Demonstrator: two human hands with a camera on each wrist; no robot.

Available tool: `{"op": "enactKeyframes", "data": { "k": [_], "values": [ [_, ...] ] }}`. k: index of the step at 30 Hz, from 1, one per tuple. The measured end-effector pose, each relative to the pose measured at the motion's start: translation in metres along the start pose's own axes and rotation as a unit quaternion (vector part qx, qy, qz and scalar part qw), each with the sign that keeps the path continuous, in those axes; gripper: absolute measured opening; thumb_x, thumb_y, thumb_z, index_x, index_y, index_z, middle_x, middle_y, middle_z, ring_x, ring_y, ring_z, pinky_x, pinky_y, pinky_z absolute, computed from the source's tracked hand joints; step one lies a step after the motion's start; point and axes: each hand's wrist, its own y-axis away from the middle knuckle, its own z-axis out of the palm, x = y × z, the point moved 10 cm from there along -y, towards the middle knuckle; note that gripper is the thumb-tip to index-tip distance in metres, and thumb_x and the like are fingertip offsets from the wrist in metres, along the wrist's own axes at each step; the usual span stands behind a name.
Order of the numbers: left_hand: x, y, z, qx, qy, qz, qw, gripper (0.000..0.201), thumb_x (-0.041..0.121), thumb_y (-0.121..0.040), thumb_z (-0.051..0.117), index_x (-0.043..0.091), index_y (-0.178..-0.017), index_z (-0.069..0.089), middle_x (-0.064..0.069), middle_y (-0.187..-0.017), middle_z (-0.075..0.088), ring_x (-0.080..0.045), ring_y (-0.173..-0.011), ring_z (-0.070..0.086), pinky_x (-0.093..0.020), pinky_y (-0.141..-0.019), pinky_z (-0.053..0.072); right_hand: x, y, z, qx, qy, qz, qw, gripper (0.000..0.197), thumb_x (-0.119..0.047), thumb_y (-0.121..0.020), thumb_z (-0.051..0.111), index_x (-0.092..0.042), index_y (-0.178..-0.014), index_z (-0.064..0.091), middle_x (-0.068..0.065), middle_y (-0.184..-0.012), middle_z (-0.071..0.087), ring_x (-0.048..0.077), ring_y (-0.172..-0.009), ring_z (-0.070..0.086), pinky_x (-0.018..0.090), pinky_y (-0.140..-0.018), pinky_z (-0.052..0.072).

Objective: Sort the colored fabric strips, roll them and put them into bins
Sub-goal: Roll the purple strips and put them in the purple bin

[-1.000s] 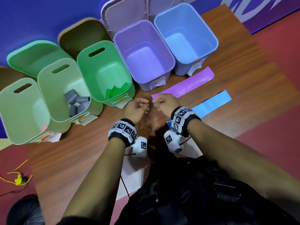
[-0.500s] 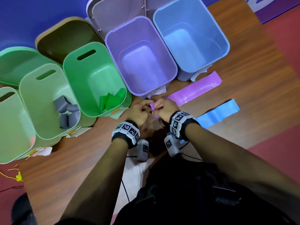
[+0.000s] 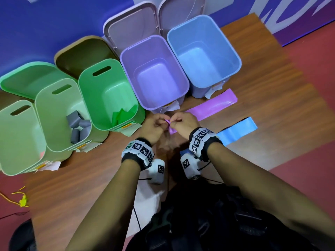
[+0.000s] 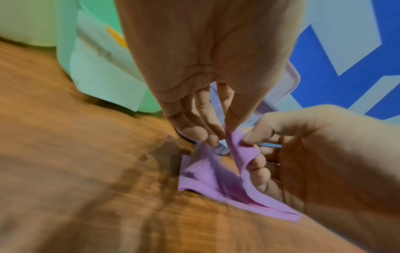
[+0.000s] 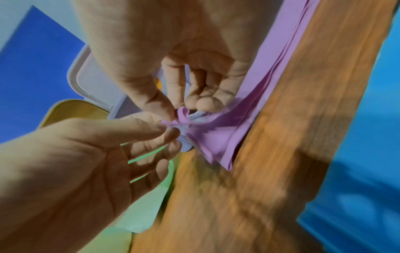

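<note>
Both hands now pinching purple strip (image 3: 211, 107) end, axis far-right

This looks to me like a staged recording or demo space, not a home. I'm at a wood-grain table (image 3: 272, 98) on a red floor (image 3: 311, 73), and at twelve o'clock stands a blue wall (image 3: 45, 24) painted with big pale graphics. A row of pastel plastic bins (image 3: 203, 51) with paper labels lines up from nine to one o'clock, and marker-printed bands (image 3: 201, 140) wrap my wrists.
</note>
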Motion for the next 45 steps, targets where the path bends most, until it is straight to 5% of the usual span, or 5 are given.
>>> {"op": "enactKeyframes", "data": {
  "k": [7, 15, 24, 29, 45],
  "values": [
    [0.05, 0.036, -0.007, 0.064, 0.03, 0.053, 0.996, 0.02, -0.008, -0.087, 0.061, 0.012, -0.09, 0.065, 0.002, -0.078, 0.064, 0.005, -0.063, 0.058, -0.012, -0.069, 0.045, -0.032, 0.019, -0.027, 0.017, -0.059, -0.067, 0.996, 0.026, -0.01, -0.08, 0.067, -0.028, -0.061, 0.065, -0.012, -0.064, 0.064, 0.01, -0.071, 0.057, 0.025, -0.071, 0.043],
    [0.088, 0.059, -0.04, 0.109, 0.076, 0.12, 0.984, 0.015, -0.007, -0.084, 0.067, 0.008, -0.085, 0.064, -0.002, -0.068, 0.061, -0.001, -0.06, 0.057, -0.011, -0.065, 0.044, -0.086, 0.049, -0.039, 0.001, -0.14, -0.123, 0.982, 0.022, 0.007, -0.085, 0.061, -0.013, -0.079, 0.066, 0.004, -0.065, 0.058, -0.003, -0.048, 0.049, 0.009, -0.05, 0.037],
    [0.105, 0.075, -0.097, 0.116, 0.126, 0.212, 0.962, 0.017, -0.007, -0.087, 0.064, 0.008, -0.094, 0.067, 0.014, -0.064, 0.065, 0.0, -0.062, 0.056, -0.014, -0.066, 0.044, -0.15, 0.077, -0.027, 0.046, -0.184, -0.184, 0.964, 0.015, 0.007, -0.085, 0.068, -0.008, -0.087, 0.066, 0.006, -0.074, 0.063, 0.001, -0.056, 0.056, 0.013, -0.057, 0.045],
    [0.105, 0.076, -0.104, 0.084, 0.159, 0.209, 0.961, 0.021, -0.007, -0.084, 0.07, 0.009, -0.097, 0.069, 0.005, -0.076, 0.07, -0.002, -0.069, 0.064, -0.015, -0.071, 0.051, -0.153, 0.087, -0.023, 0.061, -0.174, -0.174, 0.967, 0.017, 0.003, -0.085, 0.072, -0.012, -0.093, 0.07, -0.011, -0.066, 0.064, 0.018, -0.068, 0.056, 0.033, -0.065, 0.049],
    [0.153, 0.082, -0.106, 0.175, 0.135, 0.237, 0.946, 0.028, -0.008, -0.08, 0.071, 0.018, -0.089, 0.065, 0.005, -0.084, 0.067, -0.004, -0.074, 0.061, -0.022, -0.079, 0.049, -0.196, 0.069, -0.057, 0.008, -0.179, -0.273, 0.945, 0.027, 0.013, -0.082, 0.067, -0.014, -0.081, 0.07, -0.001, -0.072, 0.068, 0.009, -0.068, 0.061, 0.018, -0.071, 0.05]
  ]
}}
